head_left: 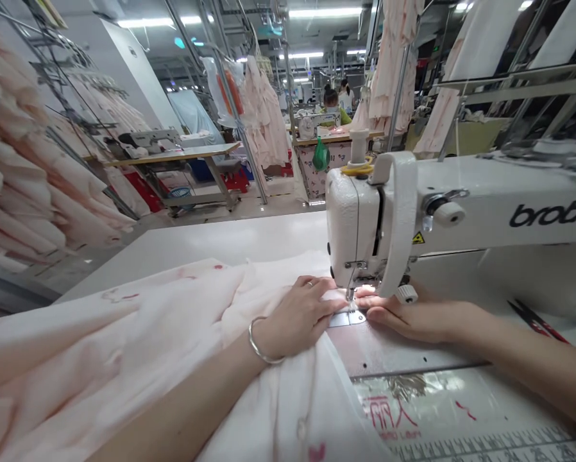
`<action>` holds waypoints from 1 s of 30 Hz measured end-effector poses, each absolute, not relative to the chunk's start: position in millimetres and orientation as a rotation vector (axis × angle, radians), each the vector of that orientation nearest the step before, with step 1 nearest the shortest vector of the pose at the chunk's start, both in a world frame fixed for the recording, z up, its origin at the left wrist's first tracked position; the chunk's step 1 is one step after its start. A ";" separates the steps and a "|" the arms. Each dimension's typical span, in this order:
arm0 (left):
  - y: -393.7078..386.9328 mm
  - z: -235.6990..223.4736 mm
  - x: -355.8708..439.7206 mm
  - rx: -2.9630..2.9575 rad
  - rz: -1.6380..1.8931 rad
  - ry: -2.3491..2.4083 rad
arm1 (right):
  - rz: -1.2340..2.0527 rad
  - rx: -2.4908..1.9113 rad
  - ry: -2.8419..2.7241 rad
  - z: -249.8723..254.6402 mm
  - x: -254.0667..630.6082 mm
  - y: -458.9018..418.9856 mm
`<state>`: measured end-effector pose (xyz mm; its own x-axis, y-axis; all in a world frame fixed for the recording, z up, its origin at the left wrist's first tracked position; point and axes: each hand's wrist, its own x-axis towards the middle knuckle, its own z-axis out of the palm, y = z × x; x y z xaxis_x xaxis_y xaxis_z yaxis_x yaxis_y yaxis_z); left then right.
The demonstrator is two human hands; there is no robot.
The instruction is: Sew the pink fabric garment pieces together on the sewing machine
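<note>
Garment-factory floor all around, with pink dresses on racks way off to the left of the hands and a co-worker at a far table ahead. Up close, neither hand is really gripping; both are open and pressing flat. The left hand, metal bangle on the wrist, is spread on a gathered pale pink fabric, fingertips almost at the needle of a white Brother sewing machine. The right hand comes in from the opposite side, fingers just beside the presser foot, though I can't tell if they're on cloth. Most of the fabric trails away from the left hand toward the lower left, so that hand is nearer the bulk, with its edge running up to the needle.
</note>
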<state>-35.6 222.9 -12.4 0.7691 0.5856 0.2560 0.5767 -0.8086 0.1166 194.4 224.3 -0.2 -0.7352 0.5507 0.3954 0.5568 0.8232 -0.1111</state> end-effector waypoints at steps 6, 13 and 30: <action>213.6 -1.2 -33.8 2.851 0.335 1.025 | -0.025 -1.027 -2.712 0.0 175.6 162.2; 216.1 -0.2 -59.8 2.589 0.182 1.673 | 0.855 -1.506 -2.526 -1.4 158.2 115.4; 73.4 54.8 5.7 2.486 -0.967 1.142 | 0.853 -1.562 -2.448 9.8 180.5 114.0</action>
<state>5.7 73.4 54.8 0.4757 0.5855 -0.6564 0.7441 -0.6659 -0.0547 180.5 114.0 9.8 -0.4625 0.8644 -0.1975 0.7999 0.3107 -0.5135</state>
